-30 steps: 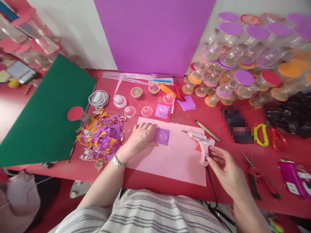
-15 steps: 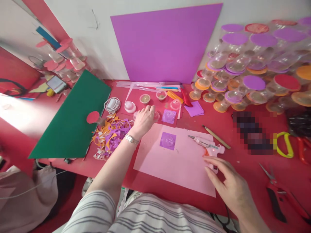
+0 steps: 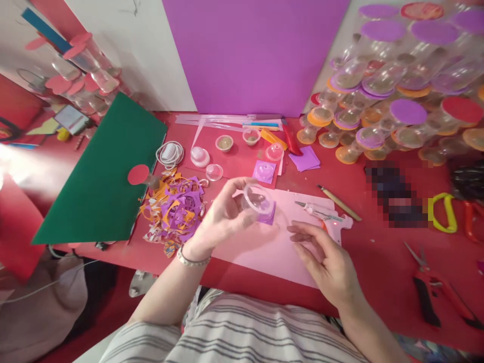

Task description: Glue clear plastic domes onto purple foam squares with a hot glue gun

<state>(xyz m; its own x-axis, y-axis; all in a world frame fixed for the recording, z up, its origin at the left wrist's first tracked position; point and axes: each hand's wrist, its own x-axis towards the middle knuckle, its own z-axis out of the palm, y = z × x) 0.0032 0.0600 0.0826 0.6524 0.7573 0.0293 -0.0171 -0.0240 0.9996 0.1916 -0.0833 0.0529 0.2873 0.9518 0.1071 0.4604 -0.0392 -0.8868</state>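
My left hand (image 3: 229,214) holds a small clear plastic cup (image 3: 258,198) by its side, its round rim facing me, above a pink sheet (image 3: 242,249). Behind the cup, partly covered, a purple foam square (image 3: 269,217) lies on that sheet. My right hand (image 3: 321,252) hovers over the sheet's right part with fingers apart and nothing in them. Just beyond its fingers rests a hot glue gun (image 3: 325,214). Farther back sits another purple square with a clear dome (image 3: 263,172) on it, and a clear cup (image 3: 214,172) stands to its left.
Purple and orange foam scraps (image 3: 181,204) are heaped at left beside a green board (image 3: 102,176). Stacked clear plastic shapes with coloured discs (image 3: 393,101) fill the back right. A wooden-handled tool (image 3: 339,202) and red-handled pliers (image 3: 434,287) lie at right. Two small cups of grainy material (image 3: 224,143) stand behind.
My left hand has come back from the row of cups toward me, now with a clear cup in it. My right hand has shifted left, away from the glue gun. The view has tilted slightly downward.
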